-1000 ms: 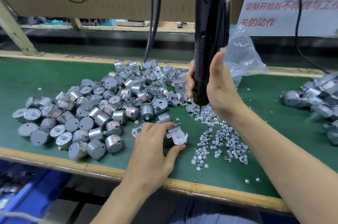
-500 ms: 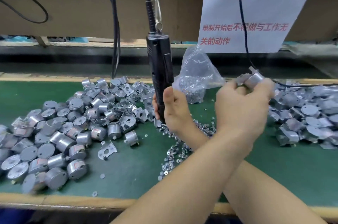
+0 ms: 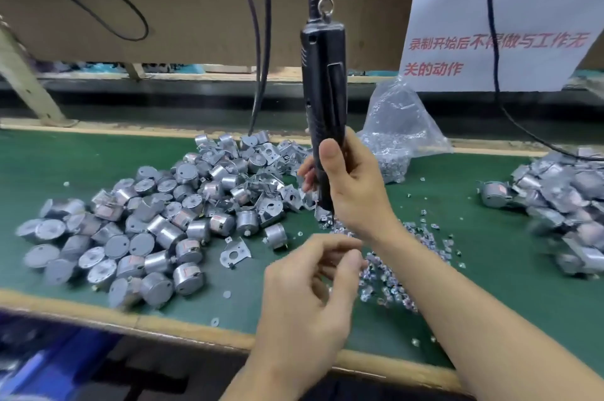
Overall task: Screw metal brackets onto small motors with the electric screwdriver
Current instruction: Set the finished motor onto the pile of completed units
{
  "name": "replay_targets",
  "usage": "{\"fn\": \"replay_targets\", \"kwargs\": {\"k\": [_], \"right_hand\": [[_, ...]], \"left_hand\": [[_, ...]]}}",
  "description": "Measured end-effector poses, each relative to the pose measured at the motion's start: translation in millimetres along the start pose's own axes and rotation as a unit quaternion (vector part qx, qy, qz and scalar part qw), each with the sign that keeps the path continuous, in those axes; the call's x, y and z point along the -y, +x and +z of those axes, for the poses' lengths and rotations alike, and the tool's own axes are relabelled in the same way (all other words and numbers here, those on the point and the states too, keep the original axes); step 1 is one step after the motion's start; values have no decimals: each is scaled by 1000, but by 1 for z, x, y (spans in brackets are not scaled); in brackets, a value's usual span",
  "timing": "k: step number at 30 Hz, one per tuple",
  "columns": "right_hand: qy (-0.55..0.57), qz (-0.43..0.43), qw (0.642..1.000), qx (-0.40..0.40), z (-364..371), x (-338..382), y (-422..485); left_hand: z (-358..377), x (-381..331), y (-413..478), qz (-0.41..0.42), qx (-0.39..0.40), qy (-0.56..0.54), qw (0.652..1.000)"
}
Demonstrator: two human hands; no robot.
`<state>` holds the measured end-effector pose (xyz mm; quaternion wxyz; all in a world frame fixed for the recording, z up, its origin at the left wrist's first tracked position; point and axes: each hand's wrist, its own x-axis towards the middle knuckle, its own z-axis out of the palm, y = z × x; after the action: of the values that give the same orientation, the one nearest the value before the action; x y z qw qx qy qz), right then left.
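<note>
The small motors [image 3: 157, 234] lie heaped at the centre left of the frame on the green mat [image 3: 65, 158]. They are short metal cans, and we judge them dense for their size, rigid and smooth. They would roll on their sides, so we would grasp one across the round wall with its flat face up. One loose bracket [image 3: 236, 252] lies flat just below the heap, with a lone motor [image 3: 276, 234] right beside it. The bracket looks like thin, stiff stamped sheet: light, sharp at the edges and best pinched by its bent tabs. The screws [image 3: 389, 273], scattered at the lower centre right, are tiny and would be fiddly for fingertips. At the right edge sits a blurred pile of motors with brackets [image 3: 562, 201].

The electric screwdriver [image 3: 323, 83] hangs upright from a hook at the top centre, so its weight is partly carried. Our right hand [image 3: 353, 188] wraps its lower barrel, with the thumb up the front and the wrist bent. The bit points down over the near end of the screws.

Our left hand [image 3: 307, 296] hovers low at the centre, palm turned inward and fingers loosely curled. It is blurred, and we see nothing held in it.
</note>
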<state>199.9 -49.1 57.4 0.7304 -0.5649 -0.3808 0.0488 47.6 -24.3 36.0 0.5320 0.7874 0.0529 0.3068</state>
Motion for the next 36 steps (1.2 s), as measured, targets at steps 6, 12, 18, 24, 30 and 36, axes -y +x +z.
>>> {"fn": "replay_targets", "kwargs": {"k": [6, 12, 18, 24, 30, 36], "right_hand": [[-35, 15, 999, 20, 13, -3, -4], [57, 47, 995, 61, 17, 1, -9], [128, 85, 987, 50, 7, -2, -5], [131, 96, 986, 30, 0, -5, 1], [119, 98, 988, 18, 0, -7, 0], [125, 104, 986, 29, 0, -10, 1]], "left_hand": [[-91, 44, -9, -35, -115, 383, 916], [-129, 60, -16, -68, -60, 588, 804], [-131, 52, -12, -48, -26, 604, 795], [-113, 43, -8, -24, -22, 498, 866], [-69, 42, -5, 104, 26, 416, 903], [-49, 51, -7, 138, 85, 397, 904]]}}
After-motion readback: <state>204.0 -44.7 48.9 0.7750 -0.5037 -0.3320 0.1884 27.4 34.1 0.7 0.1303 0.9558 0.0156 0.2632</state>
